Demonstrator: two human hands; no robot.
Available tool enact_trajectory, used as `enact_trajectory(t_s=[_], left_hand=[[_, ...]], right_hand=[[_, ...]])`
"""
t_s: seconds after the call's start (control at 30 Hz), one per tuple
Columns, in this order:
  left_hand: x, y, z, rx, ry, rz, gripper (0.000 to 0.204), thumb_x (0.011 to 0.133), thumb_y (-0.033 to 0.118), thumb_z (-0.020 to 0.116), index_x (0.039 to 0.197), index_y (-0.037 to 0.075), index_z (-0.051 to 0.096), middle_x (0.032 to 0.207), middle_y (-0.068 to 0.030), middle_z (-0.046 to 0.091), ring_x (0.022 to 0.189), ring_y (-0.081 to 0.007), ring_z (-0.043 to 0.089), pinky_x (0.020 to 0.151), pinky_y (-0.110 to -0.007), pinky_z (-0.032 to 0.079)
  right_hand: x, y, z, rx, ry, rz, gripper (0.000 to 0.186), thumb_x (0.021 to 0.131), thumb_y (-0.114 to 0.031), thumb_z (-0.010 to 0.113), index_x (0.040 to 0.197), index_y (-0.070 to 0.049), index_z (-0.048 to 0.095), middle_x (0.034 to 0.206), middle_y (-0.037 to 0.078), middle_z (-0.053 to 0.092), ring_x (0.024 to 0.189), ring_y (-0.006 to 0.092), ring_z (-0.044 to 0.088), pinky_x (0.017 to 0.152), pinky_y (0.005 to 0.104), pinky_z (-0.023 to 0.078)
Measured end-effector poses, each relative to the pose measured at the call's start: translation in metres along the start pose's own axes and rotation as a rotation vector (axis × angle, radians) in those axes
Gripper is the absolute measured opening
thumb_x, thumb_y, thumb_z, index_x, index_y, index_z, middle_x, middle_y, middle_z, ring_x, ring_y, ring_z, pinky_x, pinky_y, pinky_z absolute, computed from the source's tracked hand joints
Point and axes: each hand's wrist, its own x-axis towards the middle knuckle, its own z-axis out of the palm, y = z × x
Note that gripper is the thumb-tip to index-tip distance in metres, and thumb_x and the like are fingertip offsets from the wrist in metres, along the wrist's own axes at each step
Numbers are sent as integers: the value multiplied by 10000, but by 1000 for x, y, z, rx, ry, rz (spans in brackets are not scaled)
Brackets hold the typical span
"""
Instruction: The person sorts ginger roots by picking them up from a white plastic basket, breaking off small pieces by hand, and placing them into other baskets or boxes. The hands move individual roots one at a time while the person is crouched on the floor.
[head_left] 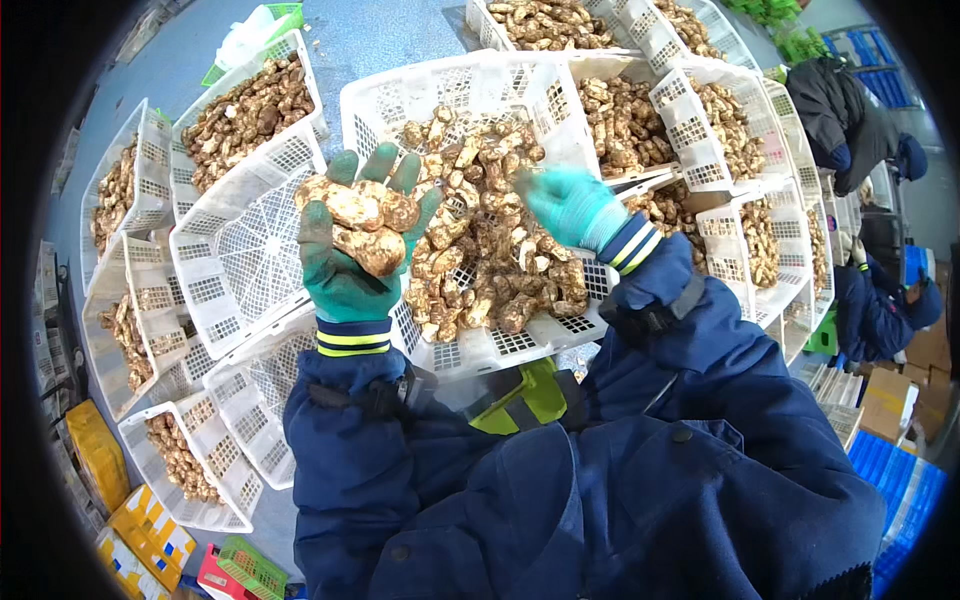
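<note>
My left hand (pixel 350 250), in a green-stained knit glove, is turned palm up with its fingers curled around several thick brown-and-white mushrooms (pixel 372 247). It is raised over the left rim of a white perforated plastic basket (pixel 450 85). A loose heap of similar mushrooms (pixel 490 235) lies in that basket, with the mesh bottom showing between them. My right hand (pixel 570 205), in a teal glove, is above the right side of the heap. Its fingers point left and are smeared by motion, so I cannot make out whether anything is in them.
A white basket (pixel 240 240) with a bare mesh bottom stands to the left. Mushroom-filled baskets (pixel 250 125) surround me on both sides. Yellow boxes (pixel 145 535) sit at lower left. Two people in dark clothes (pixel 880 300) work at far right, near cardboard boxes (pixel 885 405).
</note>
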Motion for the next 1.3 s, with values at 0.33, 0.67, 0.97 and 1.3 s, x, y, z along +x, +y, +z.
enact_trajectory(t_s=[0.33,0.67,0.97,1.3], left_hand=[[4,-3,-11,169,-40,-65,629,879,262,544,1376,0,261,935,-107,603,906,-280,583,919,-525,427],[0,-7,-19,321,60,-104,516,893,194,513,1332,-4,328,1023,-130,605,996,-281,585,938,-477,453],[12,-22,-12,393,42,-137,503,899,184,523,1315,-20,329,986,-133,618,974,-265,600,923,-431,472],[4,-8,-10,302,-2,-127,528,854,202,570,1292,-20,373,1016,-140,609,979,-262,594,922,-430,470]], right_hand=[[-3,54,130,-376,-389,475,786,815,-494,506,1351,39,290,1057,224,620,997,357,594,841,402,466],[-10,32,31,1332,31,123,532,831,-32,600,1318,19,392,1026,93,619,838,173,617,774,256,526],[-37,58,104,-406,-581,37,449,676,-215,652,1115,-135,605,1073,126,589,1063,304,554,863,392,461],[-21,45,111,-510,-687,158,543,696,-420,607,1150,-122,599,1095,144,616,1054,311,566,887,409,448]])
